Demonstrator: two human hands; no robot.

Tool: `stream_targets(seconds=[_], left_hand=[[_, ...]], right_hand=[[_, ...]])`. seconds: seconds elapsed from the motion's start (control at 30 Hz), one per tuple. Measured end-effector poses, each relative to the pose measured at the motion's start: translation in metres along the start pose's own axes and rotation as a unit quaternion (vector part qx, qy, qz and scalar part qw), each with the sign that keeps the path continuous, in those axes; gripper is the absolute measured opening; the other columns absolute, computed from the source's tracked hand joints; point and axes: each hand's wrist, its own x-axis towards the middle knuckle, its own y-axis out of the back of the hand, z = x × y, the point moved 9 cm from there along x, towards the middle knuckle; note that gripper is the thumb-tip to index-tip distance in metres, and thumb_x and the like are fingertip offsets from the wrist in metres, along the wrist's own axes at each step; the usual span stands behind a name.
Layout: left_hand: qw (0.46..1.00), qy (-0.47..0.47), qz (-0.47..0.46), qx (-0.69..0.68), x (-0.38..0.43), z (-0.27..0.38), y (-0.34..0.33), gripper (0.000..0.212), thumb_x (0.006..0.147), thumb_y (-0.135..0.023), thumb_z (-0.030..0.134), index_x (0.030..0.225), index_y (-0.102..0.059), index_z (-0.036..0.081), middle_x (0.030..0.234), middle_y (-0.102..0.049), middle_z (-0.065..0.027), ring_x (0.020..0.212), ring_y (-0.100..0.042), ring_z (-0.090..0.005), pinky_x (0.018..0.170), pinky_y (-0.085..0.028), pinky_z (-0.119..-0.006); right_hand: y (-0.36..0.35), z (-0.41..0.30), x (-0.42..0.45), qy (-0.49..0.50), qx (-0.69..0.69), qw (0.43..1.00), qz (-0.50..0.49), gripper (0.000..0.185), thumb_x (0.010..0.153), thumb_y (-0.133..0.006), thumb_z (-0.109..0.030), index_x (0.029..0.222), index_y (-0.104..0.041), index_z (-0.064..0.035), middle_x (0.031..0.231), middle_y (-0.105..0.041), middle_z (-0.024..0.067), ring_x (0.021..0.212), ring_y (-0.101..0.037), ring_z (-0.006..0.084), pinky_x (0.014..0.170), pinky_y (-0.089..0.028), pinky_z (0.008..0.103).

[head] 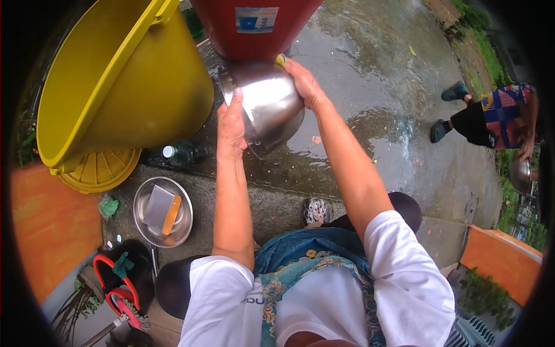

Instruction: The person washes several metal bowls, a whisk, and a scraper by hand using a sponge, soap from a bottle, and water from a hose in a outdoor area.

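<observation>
A shiny stainless steel bowl [271,102] is held up on its side in front of me, its rounded outside facing me and right. My left hand [232,123] grips its rim on the near left, thumb lying over the outer wall. On the far right side, my right hand [305,82] presses against the metal. A small yellow piece, apparently a sponge [281,59], shows at its fingertips. Just beyond the bowl stands a red plastic tub [260,41] with a picture label. The bowl's inside is hidden from me.
At left are a large yellow bucket [173,86], a yellow lid [102,171], a plastic bottle [184,154] and a steel pan [141,232] holding a wooden-handled scraper [162,210]. A mop bucket [104,264] stands lower left. A person [505,112] holds a metal bowl across the wet concrete [368,86].
</observation>
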Motion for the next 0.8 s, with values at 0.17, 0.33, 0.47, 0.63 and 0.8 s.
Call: stream_targets(seconds=[0.17,0.33,0.47,0.63,0.8], left_hand=[[0.997,0.029,0.028,-0.069,0.007,-0.02,0.028,0.032,0.089,-0.054,0.026,0.105,-0.054,-0.002,0.092,-0.061,-0.0113,0.077,-0.062,-0.0195,0.065,-0.053,-0.033],[0.999,0.053,-0.005,0.007,-0.004,-0.031,0.013,0.034,0.09,-0.054,0.028,0.106,-0.055,-0.001,0.093,-0.061,-0.0109,0.081,-0.061,-0.0203,0.07,-0.051,-0.034],[0.97,0.084,-0.049,-0.222,-0.006,-0.015,0.003,0.036,0.089,-0.052,0.03,0.112,-0.054,0.002,0.105,-0.061,-0.0125,0.092,-0.06,-0.0268,0.084,-0.047,-0.041],[0.981,0.005,0.01,-0.194,0.012,-0.011,0.071,0.038,0.088,-0.054,0.031,0.112,-0.054,0.002,0.109,-0.06,-0.0104,0.097,-0.057,-0.0256,0.085,-0.046,-0.041],[0.984,0.01,0.073,-0.164,0.01,-0.027,0.086,0.035,0.089,-0.053,0.03,0.111,-0.055,0.004,0.108,-0.059,-0.0089,0.097,-0.057,-0.0236,0.086,-0.045,-0.04]], right_hand=[[-0.061,-0.005,-0.048,0.245,-0.37,0.896,-0.028,0.036,0.09,-0.044,-0.023,0.124,-0.052,-0.0141,0.134,-0.043,0.0108,0.127,-0.035,0.0324,0.105,-0.026,0.0407],[-0.015,0.016,0.008,-0.014,-0.116,0.99,-0.083,0.037,0.088,-0.045,-0.025,0.119,-0.056,-0.0072,0.121,-0.055,0.0097,0.109,-0.052,0.0169,0.091,-0.04,0.0245],[0.036,0.029,0.008,-0.014,-0.083,0.996,-0.04,0.049,0.089,-0.041,-0.025,0.134,-0.038,-0.0055,0.133,-0.045,0.01,0.116,-0.045,0.0167,0.096,-0.035,0.0255],[-0.006,0.016,-0.03,0.114,-0.308,0.943,-0.059,0.047,0.09,-0.039,-0.025,0.135,-0.038,-0.0093,0.142,-0.033,0.0067,0.133,-0.026,0.0222,0.109,-0.02,0.0301],[-0.065,-0.028,-0.035,0.222,-0.37,0.888,-0.161,0.041,0.09,-0.039,-0.026,0.13,-0.046,-0.0184,0.139,-0.037,0.0077,0.13,-0.031,0.0231,0.107,-0.025,0.0333]])
